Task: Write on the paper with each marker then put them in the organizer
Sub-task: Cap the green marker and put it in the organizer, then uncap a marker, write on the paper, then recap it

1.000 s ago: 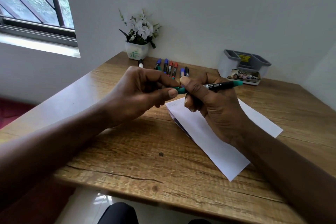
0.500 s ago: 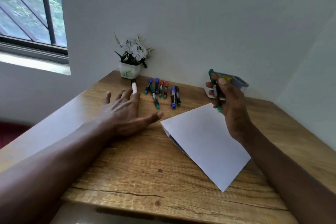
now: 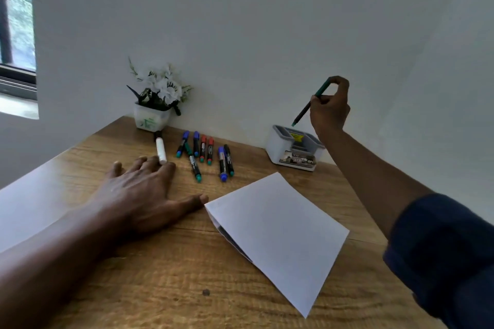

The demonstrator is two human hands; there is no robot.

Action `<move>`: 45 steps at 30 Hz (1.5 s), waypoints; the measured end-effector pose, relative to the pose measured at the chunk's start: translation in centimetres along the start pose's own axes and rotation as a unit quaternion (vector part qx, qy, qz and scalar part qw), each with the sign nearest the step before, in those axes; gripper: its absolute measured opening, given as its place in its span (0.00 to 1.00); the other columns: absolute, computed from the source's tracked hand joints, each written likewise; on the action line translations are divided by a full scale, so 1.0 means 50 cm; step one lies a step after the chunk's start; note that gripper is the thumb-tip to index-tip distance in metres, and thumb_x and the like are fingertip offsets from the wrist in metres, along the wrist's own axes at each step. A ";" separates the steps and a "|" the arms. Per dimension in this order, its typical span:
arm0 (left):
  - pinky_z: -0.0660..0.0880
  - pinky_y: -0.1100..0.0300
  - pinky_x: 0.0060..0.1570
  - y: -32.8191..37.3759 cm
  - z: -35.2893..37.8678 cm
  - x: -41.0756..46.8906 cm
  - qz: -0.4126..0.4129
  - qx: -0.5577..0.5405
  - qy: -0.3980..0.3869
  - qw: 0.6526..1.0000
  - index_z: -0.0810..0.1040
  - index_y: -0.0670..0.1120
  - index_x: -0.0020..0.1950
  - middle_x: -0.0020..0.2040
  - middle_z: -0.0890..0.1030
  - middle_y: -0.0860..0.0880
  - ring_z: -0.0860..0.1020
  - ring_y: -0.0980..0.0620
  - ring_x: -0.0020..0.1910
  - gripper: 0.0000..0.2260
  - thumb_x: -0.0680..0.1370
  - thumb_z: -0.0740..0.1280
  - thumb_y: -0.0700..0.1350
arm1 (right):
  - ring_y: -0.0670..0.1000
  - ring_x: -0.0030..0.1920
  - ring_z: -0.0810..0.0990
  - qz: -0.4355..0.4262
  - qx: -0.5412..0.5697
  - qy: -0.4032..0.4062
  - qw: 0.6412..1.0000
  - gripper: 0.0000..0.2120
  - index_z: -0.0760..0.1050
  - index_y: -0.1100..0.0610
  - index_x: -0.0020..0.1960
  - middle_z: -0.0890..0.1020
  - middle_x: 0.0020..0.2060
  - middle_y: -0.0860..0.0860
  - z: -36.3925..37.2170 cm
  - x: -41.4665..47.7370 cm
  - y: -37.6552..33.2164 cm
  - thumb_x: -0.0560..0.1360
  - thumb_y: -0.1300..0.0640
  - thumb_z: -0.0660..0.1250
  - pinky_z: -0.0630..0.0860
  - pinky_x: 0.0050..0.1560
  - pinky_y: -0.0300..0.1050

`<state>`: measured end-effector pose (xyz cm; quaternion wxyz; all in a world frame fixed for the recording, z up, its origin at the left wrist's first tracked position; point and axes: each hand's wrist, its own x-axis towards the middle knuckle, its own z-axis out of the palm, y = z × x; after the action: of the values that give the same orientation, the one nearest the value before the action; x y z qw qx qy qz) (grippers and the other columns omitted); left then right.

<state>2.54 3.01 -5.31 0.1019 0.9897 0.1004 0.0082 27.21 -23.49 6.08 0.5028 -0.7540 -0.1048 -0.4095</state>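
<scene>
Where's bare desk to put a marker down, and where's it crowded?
Bare wood: the wooden desk's near edge, below the left hand and white folded paper; also between the loose markers and the grey plastic organizer. Crowded: the marker row near the white flower pot.

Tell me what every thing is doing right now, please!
green marker: held tilted above the organizer, not in yet.
right hand: gripping the green marker.
left hand: flat on the table, fingers spread.
organizer: standing upright.
paper: folded, lying flat, top blank.
other markers: lying on the table.
</scene>
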 end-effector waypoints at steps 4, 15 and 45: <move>0.50 0.40 0.78 -0.003 0.003 0.005 0.006 0.009 0.012 1.000 0.53 0.56 0.81 0.83 0.53 0.49 0.52 0.49 0.81 0.62 0.52 0.35 0.85 | 0.49 0.41 0.82 -0.011 -0.044 -0.069 0.997 0.29 0.69 0.47 0.70 0.82 0.39 0.51 0.055 -0.001 0.017 0.75 0.68 0.67 0.77 0.43 0.38; 0.50 0.38 0.78 -0.009 0.010 0.015 0.004 0.012 0.012 1.000 0.50 0.56 0.82 0.83 0.51 0.49 0.51 0.48 0.81 0.63 0.52 0.35 0.86 | 0.64 0.69 0.72 0.013 -0.300 -0.233 0.925 0.34 0.60 0.44 0.80 0.73 0.70 0.60 0.104 -0.004 0.079 0.75 0.53 0.66 0.72 0.67 0.60; 0.50 0.39 0.78 -0.008 0.001 0.006 0.001 -0.006 0.010 1.000 0.53 0.57 0.81 0.83 0.53 0.48 0.52 0.47 0.81 0.57 0.58 0.43 0.85 | 0.57 0.48 0.84 0.043 -0.282 -0.434 0.854 0.18 0.78 0.62 0.56 0.82 0.49 0.59 0.197 -0.210 -0.071 0.68 0.60 0.76 0.85 0.50 0.55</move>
<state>2.74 3.46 -5.44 0.1067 0.9891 0.1001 0.0184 23.47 -10.83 -0.69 0.1890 -0.9684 -0.1598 -0.0307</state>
